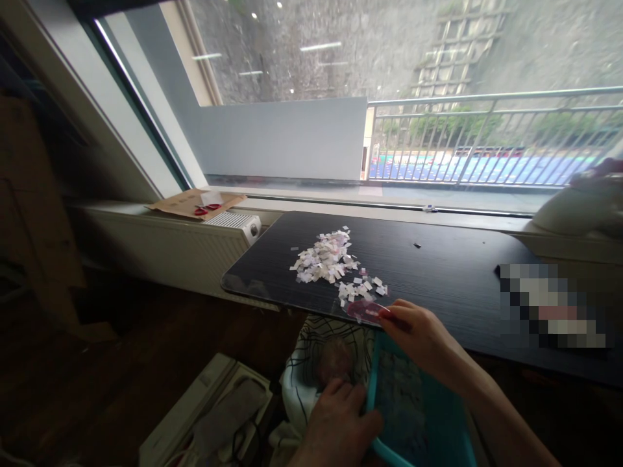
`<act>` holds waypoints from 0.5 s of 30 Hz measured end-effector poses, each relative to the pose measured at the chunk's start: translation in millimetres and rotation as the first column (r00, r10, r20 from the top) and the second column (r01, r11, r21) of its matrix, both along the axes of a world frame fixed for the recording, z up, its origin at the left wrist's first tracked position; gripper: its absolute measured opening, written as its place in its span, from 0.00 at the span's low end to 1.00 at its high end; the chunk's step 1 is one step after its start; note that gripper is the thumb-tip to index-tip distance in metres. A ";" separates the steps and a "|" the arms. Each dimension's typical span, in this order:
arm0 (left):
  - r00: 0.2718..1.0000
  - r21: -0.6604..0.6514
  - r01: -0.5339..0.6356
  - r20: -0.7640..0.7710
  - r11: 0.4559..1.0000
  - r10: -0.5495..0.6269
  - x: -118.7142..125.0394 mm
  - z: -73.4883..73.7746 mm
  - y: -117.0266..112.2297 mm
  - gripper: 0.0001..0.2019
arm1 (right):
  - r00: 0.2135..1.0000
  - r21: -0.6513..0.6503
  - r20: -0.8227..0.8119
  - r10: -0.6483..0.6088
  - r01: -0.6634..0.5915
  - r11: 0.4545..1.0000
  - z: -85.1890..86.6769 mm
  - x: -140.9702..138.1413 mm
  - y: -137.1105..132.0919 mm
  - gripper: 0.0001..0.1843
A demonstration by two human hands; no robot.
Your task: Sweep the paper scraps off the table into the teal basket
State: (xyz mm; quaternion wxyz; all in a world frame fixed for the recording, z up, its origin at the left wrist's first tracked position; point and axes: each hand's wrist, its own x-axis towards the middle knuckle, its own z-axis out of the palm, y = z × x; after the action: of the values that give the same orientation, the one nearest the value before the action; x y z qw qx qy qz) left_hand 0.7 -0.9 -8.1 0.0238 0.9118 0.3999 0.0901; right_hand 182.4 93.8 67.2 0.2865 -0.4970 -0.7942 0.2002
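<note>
A heap of several small white and pinkish paper scraps [327, 258] lies on a black table [438, 272], trailing toward its near edge. My right hand [422, 334] is at that edge, fingers pinched together on a thin reddish-pink piece [366, 311] next to the nearest scraps. Below the table edge my left hand [341, 425] grips the rim of a teal tray [428, 421], holding it under the edge; pale bits lie inside the tray.
A white radiator [170, 250] runs under the windowsill at left, with cardboard and red scissors [207, 209] on the sill. A patterned cloth [311, 370] lies below the table. A large window with a balcony railing [487, 130] fills the background.
</note>
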 end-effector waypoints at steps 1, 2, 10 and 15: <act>1.000 -0.012 -0.004 -0.007 1.000 0.004 0.2 0.9 0.0 0.13 | 1.000 0.002 -0.005 -0.004 0.004 1.000 0.0 0.4 0.4 0.18; 1.000 -0.022 -0.009 -0.012 1.000 0.008 0.4 1.5 0.2 0.13 | 1.000 0.008 -0.012 -0.012 0.012 1.000 -0.3 0.3 1.3 0.18; 1.000 -0.013 0.001 -0.005 1.000 -0.001 0.5 -1.6 1.9 0.13 | 0.999 -0.025 -0.021 0.032 -0.033 0.999 -1.9 0.9 -2.6 0.19; 1.000 -0.024 -0.007 0.019 1.000 0.007 1.4 2.2 0.2 0.12 | 0.996 -0.057 -0.062 -0.068 0.064 0.996 -2.3 14.8 -16.5 0.17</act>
State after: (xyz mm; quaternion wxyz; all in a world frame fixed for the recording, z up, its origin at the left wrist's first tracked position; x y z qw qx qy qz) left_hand 2.1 -0.8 -5.9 0.0384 0.9091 0.4039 0.0942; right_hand 197.2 77.3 64.9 0.3047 -0.5240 -0.7619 0.2282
